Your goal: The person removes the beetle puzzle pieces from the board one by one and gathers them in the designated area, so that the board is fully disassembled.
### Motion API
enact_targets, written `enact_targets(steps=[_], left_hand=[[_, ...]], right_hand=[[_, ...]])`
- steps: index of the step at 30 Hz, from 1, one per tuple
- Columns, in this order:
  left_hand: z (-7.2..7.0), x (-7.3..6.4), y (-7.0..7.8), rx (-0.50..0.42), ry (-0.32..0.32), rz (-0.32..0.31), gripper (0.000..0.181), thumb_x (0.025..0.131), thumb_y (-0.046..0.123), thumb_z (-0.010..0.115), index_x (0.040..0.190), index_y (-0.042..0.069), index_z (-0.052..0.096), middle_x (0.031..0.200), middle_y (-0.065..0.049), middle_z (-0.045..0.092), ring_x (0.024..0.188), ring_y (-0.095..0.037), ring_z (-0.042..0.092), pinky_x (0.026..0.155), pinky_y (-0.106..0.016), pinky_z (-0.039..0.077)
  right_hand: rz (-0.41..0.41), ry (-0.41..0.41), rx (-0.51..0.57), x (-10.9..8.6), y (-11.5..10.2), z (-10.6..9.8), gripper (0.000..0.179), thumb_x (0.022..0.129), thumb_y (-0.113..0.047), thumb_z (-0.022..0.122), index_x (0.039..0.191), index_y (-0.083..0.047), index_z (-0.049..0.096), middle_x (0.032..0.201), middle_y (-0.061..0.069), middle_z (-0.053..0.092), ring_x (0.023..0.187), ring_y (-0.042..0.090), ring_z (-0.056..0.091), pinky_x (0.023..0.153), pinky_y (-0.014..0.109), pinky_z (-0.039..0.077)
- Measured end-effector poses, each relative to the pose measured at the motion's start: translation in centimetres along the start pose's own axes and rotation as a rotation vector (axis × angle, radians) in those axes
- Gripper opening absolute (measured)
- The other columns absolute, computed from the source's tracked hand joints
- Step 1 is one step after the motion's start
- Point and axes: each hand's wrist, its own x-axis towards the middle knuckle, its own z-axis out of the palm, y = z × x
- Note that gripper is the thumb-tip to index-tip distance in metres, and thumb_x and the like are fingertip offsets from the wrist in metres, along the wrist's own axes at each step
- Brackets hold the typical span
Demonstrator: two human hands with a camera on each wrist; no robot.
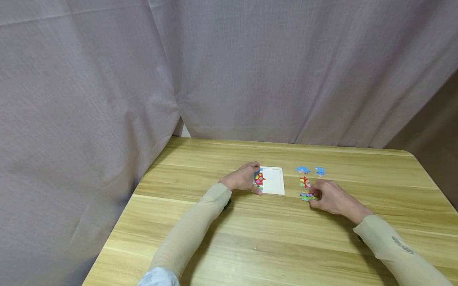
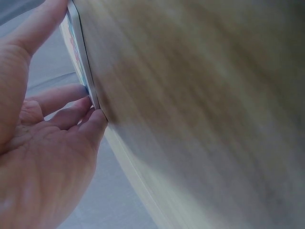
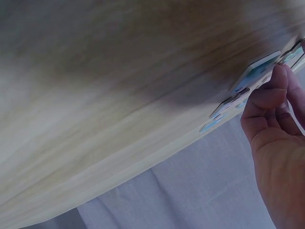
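Observation:
A white square puzzle tray (image 1: 273,181) lies on the table, with pieces showing a red spotted picture (image 1: 259,178) along its left side. My left hand (image 1: 243,178) spans the tray's left end, thumb at the near edge and fingers at the far edge. In the left wrist view, the fingertips of my left hand (image 2: 52,129) touch the tray's rim (image 2: 85,57). My right hand (image 1: 332,196) pinches a puzzle piece (image 3: 294,55) between thumb and finger. Beside it is a green puzzle piece (image 1: 306,196); a red puzzle piece (image 1: 304,182) lies just beyond.
Two blue puzzle pieces (image 1: 303,169) (image 1: 320,171) lie farther back, right of the tray. The wooden table (image 1: 232,250) ends at the back against a grey curtain (image 1: 250,71), which also hangs along the left side.

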Motion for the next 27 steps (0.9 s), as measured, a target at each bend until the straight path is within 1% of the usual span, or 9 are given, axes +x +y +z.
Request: enact_targets(steps=[5, 12, 17, 20, 27], left_hand=[[-0.01, -0.07, -0.02, 0.004, 0.000, 0.001, 0.102, 0.088, 0.041, 0.093, 0.167, 0.004, 0.041, 0.178, -0.002, 0.036, 0.167, -0.022, 0.033, 0.138, -0.032, 0.031], [-0.05, -0.07, 0.04, -0.013, -0.001, 0.001, 0.103, 0.087, 0.040, 0.094, 0.167, 0.003, 0.040, 0.177, -0.002, 0.038, 0.166, -0.022, 0.034, 0.138, -0.032, 0.032], [0.01, -0.01, 0.02, 0.001, 0.002, -0.001, 0.103, 0.087, 0.041, 0.094, 0.167, 0.004, 0.041, 0.175, -0.001, 0.039, 0.165, -0.021, 0.036, 0.137, -0.031, 0.033], [0.02, -0.01, -0.04, -0.005, 0.002, 0.003, 0.102, 0.087, 0.041, 0.093, 0.167, 0.004, 0.042, 0.175, -0.002, 0.039, 0.165, -0.021, 0.036, 0.137, -0.031, 0.033], [-0.02, -0.02, -0.09, -0.027, -0.003, 0.004, 0.101, 0.088, 0.039, 0.093, 0.167, 0.003, 0.041, 0.177, -0.003, 0.037, 0.167, -0.022, 0.033, 0.138, -0.033, 0.032]], right_hand=[[-0.007, 0.004, -0.002, -0.04, 0.21, 0.08, 0.015, 0.078, -0.009, 0.087, 0.087, -0.012, 0.075, 0.079, -0.009, 0.061, 0.073, 0.001, 0.050, 0.064, 0.023, 0.047], [0.015, -0.021, -0.001, -0.11, 0.15, 0.11, 0.015, 0.082, -0.011, 0.089, 0.092, -0.010, 0.079, 0.082, -0.008, 0.063, 0.075, 0.001, 0.051, 0.065, 0.024, 0.048], [0.023, -0.025, -0.001, -0.18, -0.04, 0.03, 0.014, 0.084, -0.011, 0.089, 0.095, -0.009, 0.080, 0.083, -0.008, 0.064, 0.076, 0.002, 0.052, 0.065, 0.024, 0.048], [0.024, -0.024, 0.002, -0.22, -0.10, 0.01, 0.014, 0.085, -0.011, 0.089, 0.095, -0.008, 0.080, 0.083, -0.008, 0.065, 0.076, 0.002, 0.052, 0.065, 0.024, 0.048], [0.021, 0.006, 0.031, -0.39, -0.08, -0.33, 0.011, 0.087, -0.010, 0.087, 0.095, -0.011, 0.080, 0.083, -0.007, 0.064, 0.074, 0.002, 0.050, 0.064, 0.022, 0.045]])
